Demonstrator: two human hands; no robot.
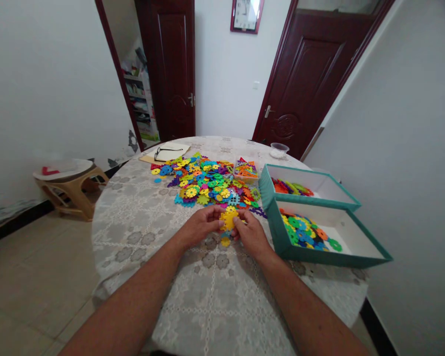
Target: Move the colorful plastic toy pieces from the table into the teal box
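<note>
Between my two hands is a yellow toothed plastic building piece (229, 220), held above the near side of the table. My left hand (205, 223) grips its left edge with thumb and fingers. My right hand (249, 231) pinches the right edge, the thumb lying on its face. Just below it show a blue piece and a small round yellow piece (226, 242); whether they are joined to it I cannot tell. Right beyond my hands spreads a heap of colourful interlocking pieces (207, 180), mostly gear-like discs and notched squares.
To the right stand two teal boxes (330, 259) with loose pieces inside. A small clear tub (245, 170) of pieces sits behind the heap. Glasses (166, 151) lie on paper at the far left, and a clear bowl (279, 150) stands at the far right. A stool (74, 185) is left of the table.
</note>
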